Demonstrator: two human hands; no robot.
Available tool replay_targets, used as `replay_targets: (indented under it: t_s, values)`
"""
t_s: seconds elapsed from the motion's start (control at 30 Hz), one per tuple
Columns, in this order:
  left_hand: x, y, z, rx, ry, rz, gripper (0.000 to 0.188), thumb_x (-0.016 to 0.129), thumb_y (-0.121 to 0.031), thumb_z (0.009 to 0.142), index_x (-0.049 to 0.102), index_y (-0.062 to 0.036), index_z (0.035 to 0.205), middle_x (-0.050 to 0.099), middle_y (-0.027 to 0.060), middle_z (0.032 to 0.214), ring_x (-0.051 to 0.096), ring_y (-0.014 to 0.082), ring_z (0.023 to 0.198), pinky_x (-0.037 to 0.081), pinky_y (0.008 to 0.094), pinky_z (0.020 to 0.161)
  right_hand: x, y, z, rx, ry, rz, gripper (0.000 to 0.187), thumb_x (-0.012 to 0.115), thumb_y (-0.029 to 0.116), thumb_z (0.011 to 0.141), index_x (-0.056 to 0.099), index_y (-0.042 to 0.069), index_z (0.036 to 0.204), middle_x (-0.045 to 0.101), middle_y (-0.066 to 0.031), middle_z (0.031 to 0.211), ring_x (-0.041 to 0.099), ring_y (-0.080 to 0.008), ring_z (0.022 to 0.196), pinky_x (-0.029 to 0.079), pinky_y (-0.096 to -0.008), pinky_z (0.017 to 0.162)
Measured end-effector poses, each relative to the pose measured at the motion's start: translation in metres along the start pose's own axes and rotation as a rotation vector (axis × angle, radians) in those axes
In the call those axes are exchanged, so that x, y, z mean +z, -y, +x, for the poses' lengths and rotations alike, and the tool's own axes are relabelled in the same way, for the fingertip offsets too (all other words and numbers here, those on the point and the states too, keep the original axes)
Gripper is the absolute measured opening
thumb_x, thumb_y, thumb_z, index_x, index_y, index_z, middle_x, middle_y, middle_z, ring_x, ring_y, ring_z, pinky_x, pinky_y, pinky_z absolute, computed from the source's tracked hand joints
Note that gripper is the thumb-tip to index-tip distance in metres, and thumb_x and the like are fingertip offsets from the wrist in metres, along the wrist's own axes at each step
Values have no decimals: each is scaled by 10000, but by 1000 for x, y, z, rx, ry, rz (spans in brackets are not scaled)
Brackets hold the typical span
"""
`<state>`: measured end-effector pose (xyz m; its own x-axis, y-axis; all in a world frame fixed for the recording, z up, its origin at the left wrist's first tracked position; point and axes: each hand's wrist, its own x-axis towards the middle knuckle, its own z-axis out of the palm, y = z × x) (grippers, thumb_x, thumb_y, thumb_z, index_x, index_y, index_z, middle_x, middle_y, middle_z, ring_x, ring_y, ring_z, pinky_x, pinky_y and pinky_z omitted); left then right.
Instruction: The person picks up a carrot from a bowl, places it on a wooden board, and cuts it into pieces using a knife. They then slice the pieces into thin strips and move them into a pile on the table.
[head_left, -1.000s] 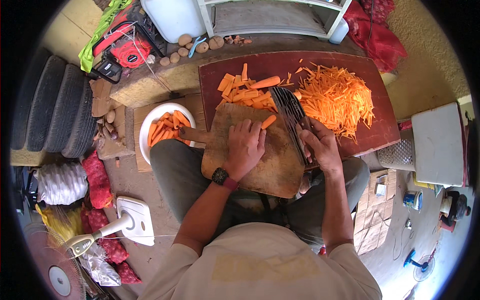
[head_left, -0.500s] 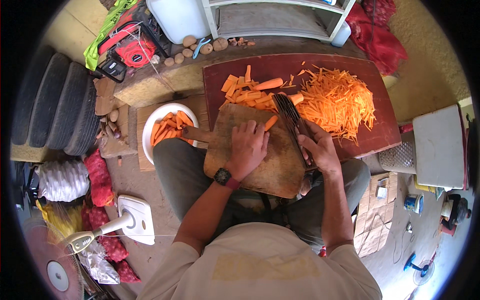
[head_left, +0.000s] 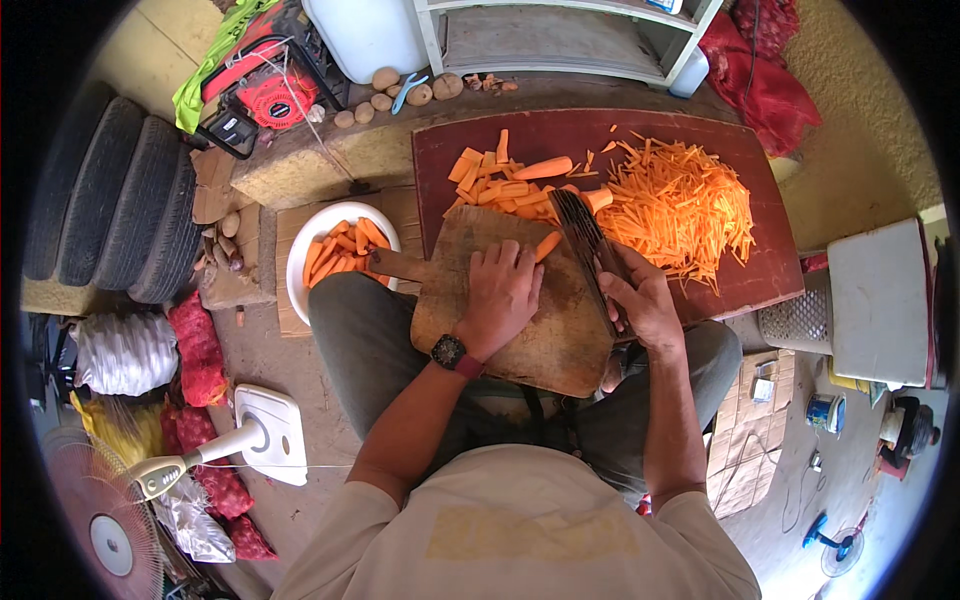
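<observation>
A wooden cutting board (head_left: 455, 310) with a handle lies across my lap. On it my left hand (head_left: 503, 298) presses down on a carrot (head_left: 547, 246), whose orange end sticks out past the fingertips; the rest of it is under the hand. My right hand (head_left: 642, 305) grips a dark knife (head_left: 582, 240) with what look like several parallel blades. The knife stands beside the carrot's exposed end, tilted with its tip pointing away from me. I cannot tell whether it touches the carrot.
Ahead, a dark red board (head_left: 770, 260) bears a heap of carrot strips (head_left: 685, 205) and carrot pieces (head_left: 490, 185). At left stands a white bowl (head_left: 292, 268) of carrots. Farther out are tires (head_left: 125, 200), a fan (head_left: 110, 530), a red machine (head_left: 275, 100) and a shelf (head_left: 560, 50).
The surroundings have shifted slightly in the picture. Both hands keep nearly the same grip and place, with the knife still beside the carrot.
</observation>
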<state>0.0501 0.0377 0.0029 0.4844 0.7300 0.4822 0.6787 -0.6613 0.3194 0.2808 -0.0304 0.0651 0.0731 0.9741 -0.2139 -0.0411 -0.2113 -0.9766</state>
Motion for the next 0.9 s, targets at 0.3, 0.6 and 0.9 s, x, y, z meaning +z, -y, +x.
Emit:
replay_targets:
  t_s: [0.3,0.6,0.9]
  values:
    - [2,0,-1,1,16,8,229,758,-169,974,723,-7,1133,584,125,1013,607,322,931,443,472,805,2,3,-2,10,-6,-20,579,745,133,1060,553,-39,1579,648,20,851,535,-31,584,419,-217,475]
    - [2,1,-1,-10,35,-1,255,740,-182,1004,708,-9,1189,575,135,1014,620,336,941,452,482,815,1,-1,-1,-8,-2,-68,571,732,139,1067,551,-36,1580,631,28,807,542,-36,577,438,-223,479]
    - [1,1,-1,0,31,9,253,738,-191,1010,708,-10,1184,570,132,1006,620,328,931,452,481,814,3,3,-2,-12,-4,-114,560,717,132,1071,551,-33,1580,619,35,794,542,-45,580,435,-230,489]
